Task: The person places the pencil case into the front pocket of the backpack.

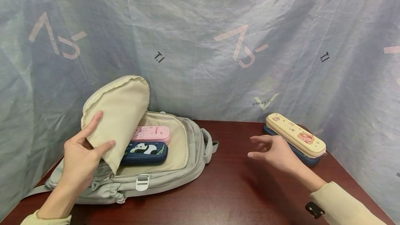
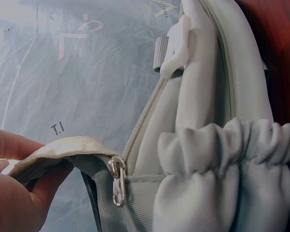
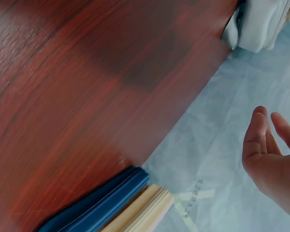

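Note:
My left hand [image 1: 79, 157] holds up the cream-lined front flap [image 1: 120, 114] of a light grey backpack [image 1: 162, 180], thumb on the lining and the other fingers toward its outer edge. Inside the unzipped compartment lie a pink pencil case [image 1: 154, 133] and, nearer me, a dark blue pencil case with a panda [image 1: 150, 152]; the flap hides their left ends. In the left wrist view a metal zipper pull [image 2: 118, 180] hangs beside the hand. My right hand [image 1: 276, 152] hovers above the table between backpack and stacked cases, fingers loosely bent, holding nothing.
On the right, a cream pencil case [image 1: 295, 134] with cartoon prints rests on top of a dark blue case [image 1: 307, 159]. The dark red wooden table [image 1: 231, 190] meets a grey printed cloth [image 1: 200, 89] at the back and sides. A strap loop [image 1: 207, 145] sticks out from the backpack's right end.

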### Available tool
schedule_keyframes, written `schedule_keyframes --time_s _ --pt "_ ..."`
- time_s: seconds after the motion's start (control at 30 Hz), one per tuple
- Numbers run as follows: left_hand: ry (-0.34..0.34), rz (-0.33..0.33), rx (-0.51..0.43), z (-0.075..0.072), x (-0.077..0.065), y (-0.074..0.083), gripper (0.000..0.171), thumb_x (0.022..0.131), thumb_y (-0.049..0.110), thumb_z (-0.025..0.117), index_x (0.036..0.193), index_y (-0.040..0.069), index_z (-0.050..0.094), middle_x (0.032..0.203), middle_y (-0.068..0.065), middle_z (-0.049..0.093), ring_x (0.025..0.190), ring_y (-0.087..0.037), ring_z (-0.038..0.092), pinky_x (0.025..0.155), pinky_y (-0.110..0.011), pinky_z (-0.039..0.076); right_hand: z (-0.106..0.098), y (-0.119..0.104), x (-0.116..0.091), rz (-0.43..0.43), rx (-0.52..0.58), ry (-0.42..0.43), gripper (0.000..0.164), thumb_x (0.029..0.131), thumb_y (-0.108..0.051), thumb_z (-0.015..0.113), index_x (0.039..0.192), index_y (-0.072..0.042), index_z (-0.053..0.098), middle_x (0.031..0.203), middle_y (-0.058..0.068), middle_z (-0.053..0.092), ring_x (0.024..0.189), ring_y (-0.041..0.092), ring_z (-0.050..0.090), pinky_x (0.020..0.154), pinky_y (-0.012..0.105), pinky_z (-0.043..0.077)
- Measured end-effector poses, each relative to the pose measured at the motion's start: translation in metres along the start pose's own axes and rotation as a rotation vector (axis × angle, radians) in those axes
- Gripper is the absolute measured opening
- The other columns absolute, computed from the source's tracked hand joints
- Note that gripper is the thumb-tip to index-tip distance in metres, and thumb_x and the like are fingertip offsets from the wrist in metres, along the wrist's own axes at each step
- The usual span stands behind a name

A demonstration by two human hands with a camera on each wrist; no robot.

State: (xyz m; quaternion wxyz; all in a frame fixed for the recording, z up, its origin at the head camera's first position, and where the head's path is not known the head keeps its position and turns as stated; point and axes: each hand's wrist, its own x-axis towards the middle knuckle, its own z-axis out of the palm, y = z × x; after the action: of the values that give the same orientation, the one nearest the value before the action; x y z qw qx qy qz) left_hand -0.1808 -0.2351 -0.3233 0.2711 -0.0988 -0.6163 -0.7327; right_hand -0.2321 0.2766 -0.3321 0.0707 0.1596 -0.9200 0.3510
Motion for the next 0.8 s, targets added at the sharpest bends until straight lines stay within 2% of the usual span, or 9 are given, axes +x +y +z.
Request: schedule_keyframes --time_s 0.4,0.8 --pt "-0.001 -0.002 0.024 0.001 0.0 0.0 0.09 0.079 -0.034 0.066 0.155 0.012 0.054 0.164 -0.009 0.042 0.12 -0.007 0.062 0.086 -0.017 0.057 -0.015 0.022 -0.007 0.012 -0.058 0.075 0.054 0.085 -0.028 0.092 0.128 -0.002 0.075 0.089 0.0 0.074 0.079 0.015 0.069 0.065 0.028 0.057" --pt "-0.003 -0.008 0.005 -0.001 0.0 -0.001 0.09 0.079 -0.034 0.065 0.155 0.012 0.054 0.165 -0.009 0.041 0.121 -0.008 0.061 0.087 -0.018 0.057 -0.035 0.042 -0.009 0.03 -0.125 0.141 0.052 0.084 -0.027 0.092 0.124 0.002 0.075 0.089 0.003 0.076 0.077 0.017 0.07 0.063 0.026 0.055"
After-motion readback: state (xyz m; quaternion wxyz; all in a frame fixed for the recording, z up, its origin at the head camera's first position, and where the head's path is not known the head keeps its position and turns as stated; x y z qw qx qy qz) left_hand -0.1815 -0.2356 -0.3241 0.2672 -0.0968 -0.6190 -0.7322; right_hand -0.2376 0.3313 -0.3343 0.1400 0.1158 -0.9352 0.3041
